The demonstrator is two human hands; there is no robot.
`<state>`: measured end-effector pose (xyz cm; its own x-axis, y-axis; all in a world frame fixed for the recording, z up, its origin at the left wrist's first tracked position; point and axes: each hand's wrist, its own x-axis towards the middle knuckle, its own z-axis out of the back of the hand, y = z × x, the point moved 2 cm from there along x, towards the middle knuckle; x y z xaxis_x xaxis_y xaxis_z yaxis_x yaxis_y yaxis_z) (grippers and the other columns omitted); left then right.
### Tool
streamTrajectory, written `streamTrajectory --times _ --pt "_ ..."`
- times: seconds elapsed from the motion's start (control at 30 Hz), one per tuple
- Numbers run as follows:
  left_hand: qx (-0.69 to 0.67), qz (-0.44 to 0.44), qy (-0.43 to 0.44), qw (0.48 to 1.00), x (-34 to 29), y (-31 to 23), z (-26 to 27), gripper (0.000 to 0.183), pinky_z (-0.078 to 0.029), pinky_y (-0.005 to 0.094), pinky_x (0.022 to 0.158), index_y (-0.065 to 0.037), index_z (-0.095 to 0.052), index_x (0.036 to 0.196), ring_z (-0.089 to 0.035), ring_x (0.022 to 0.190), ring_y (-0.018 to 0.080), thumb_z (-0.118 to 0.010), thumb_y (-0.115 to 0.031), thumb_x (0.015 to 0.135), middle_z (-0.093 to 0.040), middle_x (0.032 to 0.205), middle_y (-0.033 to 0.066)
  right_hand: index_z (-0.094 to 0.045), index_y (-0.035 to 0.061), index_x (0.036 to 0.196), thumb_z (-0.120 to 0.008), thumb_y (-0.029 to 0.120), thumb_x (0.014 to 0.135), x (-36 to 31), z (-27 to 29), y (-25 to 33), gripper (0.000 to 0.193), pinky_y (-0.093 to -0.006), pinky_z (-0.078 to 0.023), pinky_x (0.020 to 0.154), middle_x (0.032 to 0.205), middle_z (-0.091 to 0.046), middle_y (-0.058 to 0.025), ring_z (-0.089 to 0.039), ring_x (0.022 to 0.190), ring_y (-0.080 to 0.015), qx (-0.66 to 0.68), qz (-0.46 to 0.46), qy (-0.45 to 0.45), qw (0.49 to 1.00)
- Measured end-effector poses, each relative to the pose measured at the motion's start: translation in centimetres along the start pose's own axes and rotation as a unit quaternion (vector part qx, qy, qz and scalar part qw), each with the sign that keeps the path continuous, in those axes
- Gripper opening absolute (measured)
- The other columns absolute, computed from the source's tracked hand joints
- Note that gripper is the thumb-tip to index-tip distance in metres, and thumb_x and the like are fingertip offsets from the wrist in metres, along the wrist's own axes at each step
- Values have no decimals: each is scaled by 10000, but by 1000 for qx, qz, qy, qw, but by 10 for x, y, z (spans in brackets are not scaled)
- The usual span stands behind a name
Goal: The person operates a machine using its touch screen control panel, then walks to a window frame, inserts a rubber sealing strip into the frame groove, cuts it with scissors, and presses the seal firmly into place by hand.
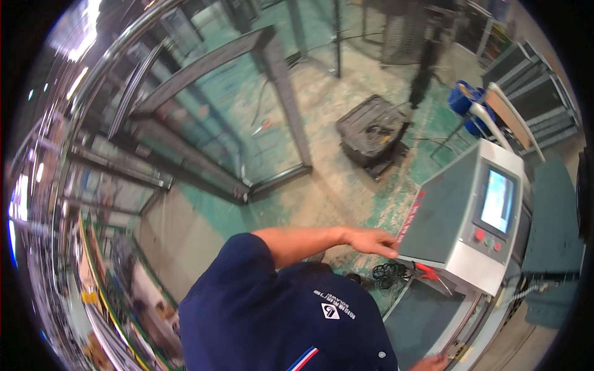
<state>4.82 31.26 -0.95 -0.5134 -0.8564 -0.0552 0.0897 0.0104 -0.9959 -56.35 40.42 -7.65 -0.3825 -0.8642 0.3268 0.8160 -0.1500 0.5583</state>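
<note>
My left hand point(371, 241) reaches across to the near left corner of a grey-green machine cover point(437, 219), its fingers stretched out and touching the edge. Beside that corner, on the machine, lies a slim tool with a red handle point(426, 269); I cannot make out its exact kind. A coil of black cable point(390, 272) hangs close to it. At the bottom edge of the picture, my right hand point(431, 363) is by the machine's lower flat bed point(417, 318). Only part of it shows, and its grip is hidden.
The machine's panel has a lit screen point(497, 201) and a red button point(479, 235). Dark-framed glass panels point(281, 93) stand at the left. A black crate-like box point(371, 130) sits on the worn green floor ahead. Blue containers point(461, 99) are at the far right.
</note>
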Motion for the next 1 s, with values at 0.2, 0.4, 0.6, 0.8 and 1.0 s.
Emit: streamTrajectory --times 0.2,0.4,0.6,0.8,1.0 --pt "-144 -265 -138 944 -133 -173 25 497 -492 399 870 -6 -614 888 -637 965 249 -727 -488 929 -670 1019 127 -607 16 1290 -600 48 953 -47 -143 281 339 -363 -503 908 1196 -614 -129 -605 1098 -287 92 238 472 844" --pt "-93 -433 -336 832 -244 -251 -19 438 -479 322 679 -19 -622 740 -629 737 174 -853 -380 826 -654 769 49 -621 5 1253 -683 78 911 -78 -191 373 355 -359 -497 861 1210 -618 -142 -604 1053 -247 70 337 659 668" --pt "-11 -438 -494 752 -366 -260 -75 552 -446 326 631 -57 -494 711 -611 726 222 -914 -413 756 -601 760 78 -623 10 1255 -683 81 910 -151 -243 445 358 -358 -504 864 1201 -620 -145 -610 1054 -259 28 472 731 492" --pt "108 -448 -637 617 -478 -238 -125 514 -473 353 616 -66 -587 677 -639 691 237 -921 -456 678 -637 703 47 -625 14 1257 -682 85 908 -278 -289 546 361 -357 -510 867 1191 -621 -148 -616 1056 -270 13 584 744 324" --pt "108 -449 -664 588 -615 -258 -156 540 -449 332 636 -54 -501 714 -615 730 219 -921 -392 751 -603 760 81 -628 19 1260 -681 89 907 -446 -310 632 363 -356 -516 870 1182 -623 -151 -621 1057 -282 20 633 750 189"
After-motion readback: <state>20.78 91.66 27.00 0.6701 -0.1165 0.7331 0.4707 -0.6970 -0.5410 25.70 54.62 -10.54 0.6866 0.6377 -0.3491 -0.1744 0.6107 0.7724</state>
